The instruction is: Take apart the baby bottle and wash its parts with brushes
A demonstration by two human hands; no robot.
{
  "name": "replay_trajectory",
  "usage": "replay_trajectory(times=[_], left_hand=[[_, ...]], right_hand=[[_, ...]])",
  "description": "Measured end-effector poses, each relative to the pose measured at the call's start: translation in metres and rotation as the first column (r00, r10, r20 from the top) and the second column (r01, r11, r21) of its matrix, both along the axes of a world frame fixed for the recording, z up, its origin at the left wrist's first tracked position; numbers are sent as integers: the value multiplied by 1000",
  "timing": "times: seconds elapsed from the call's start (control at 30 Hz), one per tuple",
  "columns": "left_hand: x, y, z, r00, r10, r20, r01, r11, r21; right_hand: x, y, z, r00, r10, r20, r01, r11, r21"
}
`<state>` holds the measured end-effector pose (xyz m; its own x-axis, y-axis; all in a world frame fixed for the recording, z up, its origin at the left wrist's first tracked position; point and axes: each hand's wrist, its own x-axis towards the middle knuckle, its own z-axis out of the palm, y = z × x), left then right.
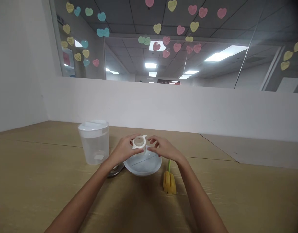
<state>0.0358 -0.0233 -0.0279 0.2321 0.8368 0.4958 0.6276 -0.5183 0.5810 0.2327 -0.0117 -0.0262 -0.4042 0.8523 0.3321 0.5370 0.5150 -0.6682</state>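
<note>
My left hand (pixel 123 149) grips a small white ring-shaped piece (pixel 139 141) with tabs on its sides and a see-through round centre. Its thumb lies along the near edge and the fingers are behind. Just right of that piece hovers my right hand (pixel 163 149), fingers curved and apart, holding nothing. Below both hands is a round translucent white container (pixel 143 165); a straight line crosses its top. How the white piece meets the container behind it is hard to make out.
A translucent bucket (pixel 94 144) with a lid stands at the left. Partly under my left forearm lies a round metal lid (pixel 117 170). A yellow sponge brush (pixel 169 183) with a green handle is at the right. A white wall (pixel 139 100) rises behind the brown table (pixel 224 191).
</note>
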Motion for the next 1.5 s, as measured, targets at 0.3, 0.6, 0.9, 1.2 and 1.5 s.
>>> replay_trajectory(times=[0.3, 0.6, 0.9, 1.2, 1.5], left_hand=[[-15, -28, 26, 939, -323, -123, 279, 918, -281], [5, -42, 11, 690, -641, -338, 419, 733, -536], [17, -39, -10, 548, -711, -440, 447, 694, -565], [14, -35, -14, 495, -738, -459, 431, 667, -608], [9, -38, -16, 494, -688, -532, 335, 715, -614]], right_hand=[[16, -24, 18, 941, 234, 243, -208, 970, -130], [47, -38, 33, 972, 168, 167, -128, 965, -227], [44, -40, 31, 967, 106, 231, -55, 975, -216], [40, -35, 27, 959, 36, 282, 25, 977, -210], [34, -41, 31, 953, 35, 301, 29, 978, -208]])
